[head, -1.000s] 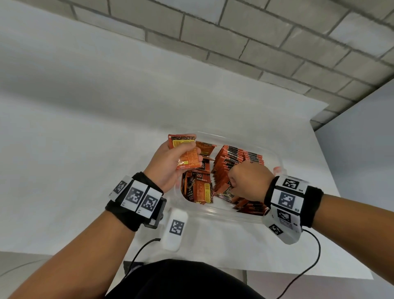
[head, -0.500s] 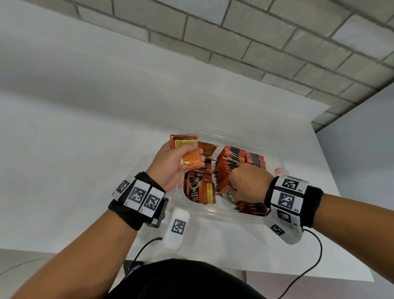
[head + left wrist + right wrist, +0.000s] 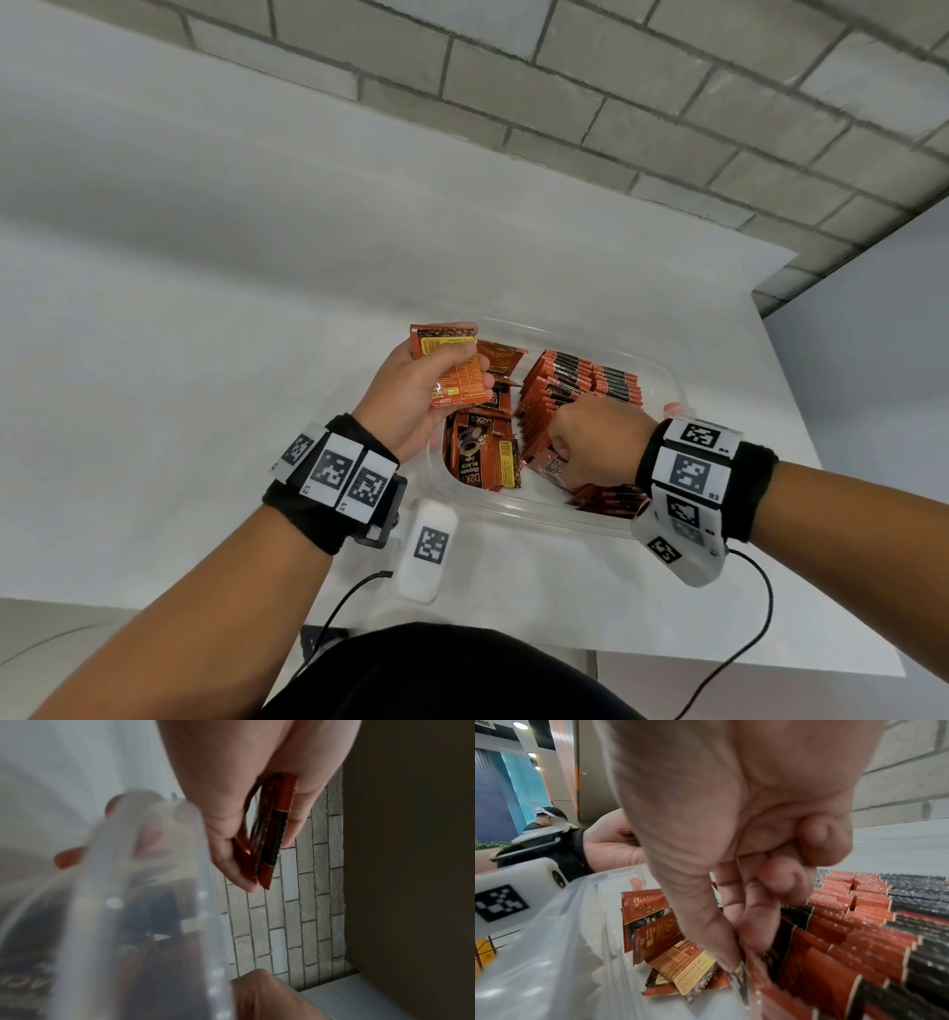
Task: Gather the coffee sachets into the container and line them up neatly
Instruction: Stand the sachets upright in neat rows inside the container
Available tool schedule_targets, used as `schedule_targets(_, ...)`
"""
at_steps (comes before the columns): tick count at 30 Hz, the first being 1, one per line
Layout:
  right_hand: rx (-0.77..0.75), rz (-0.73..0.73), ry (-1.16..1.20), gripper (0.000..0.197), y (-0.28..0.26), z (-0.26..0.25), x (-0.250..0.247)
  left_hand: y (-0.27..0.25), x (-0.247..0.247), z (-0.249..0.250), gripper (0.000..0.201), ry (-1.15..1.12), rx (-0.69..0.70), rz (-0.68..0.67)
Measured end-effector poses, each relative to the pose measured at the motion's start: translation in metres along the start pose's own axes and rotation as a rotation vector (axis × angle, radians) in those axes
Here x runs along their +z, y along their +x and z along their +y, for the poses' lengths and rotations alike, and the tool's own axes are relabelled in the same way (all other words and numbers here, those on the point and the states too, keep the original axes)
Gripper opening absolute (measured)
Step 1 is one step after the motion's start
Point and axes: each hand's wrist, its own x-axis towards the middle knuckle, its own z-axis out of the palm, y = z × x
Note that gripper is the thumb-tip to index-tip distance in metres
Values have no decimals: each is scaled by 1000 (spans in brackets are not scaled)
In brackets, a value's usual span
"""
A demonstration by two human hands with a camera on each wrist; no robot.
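Hands Sorting Sachets

Left hand (image 3: pixel 411 395) grips a few glossy orange sachets (image 3: pixel 454 372) above the clear plastic container (image 3: pixel 662 380). Loose sachets (image 3: pixel 482 457) lie at its left; crimp-edged upright rows (image 3: pixel 580 385) fill the right, where the right hand (image 3: pixel 595 442) pinches one sachet (image 3: pixel 740 981).

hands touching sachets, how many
2. The left hand holds a small bunch of sachets above the container; the right hand pinches a sachet at the near end of the lined-up rows. How many are in the bunch is unclear.
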Motion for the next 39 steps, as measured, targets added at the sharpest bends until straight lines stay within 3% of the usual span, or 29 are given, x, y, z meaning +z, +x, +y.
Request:
schedule_targets(7, -20, 111, 39, 13, 2, 2, -1, 0, 0, 0, 35, -10, -3, 4)
schedule_targets(23, 32, 92, -89, 4, -1, 5, -3, 1, -1, 0, 34, -12, -1, 6)
schedule_targets(28, 26, 132, -69, 14, -3, 10, -3, 1, -2, 0, 33, -23, 0, 6)
schedule_targets(34, 106, 330, 244, 17, -26, 34, -38, -1, -1, 1, 29, -57, -41, -4)
schedule_targets(39, 38, 537, 732, 11, -54, 38, -47, -8, 12, 3, 18, 162, -40, -54)
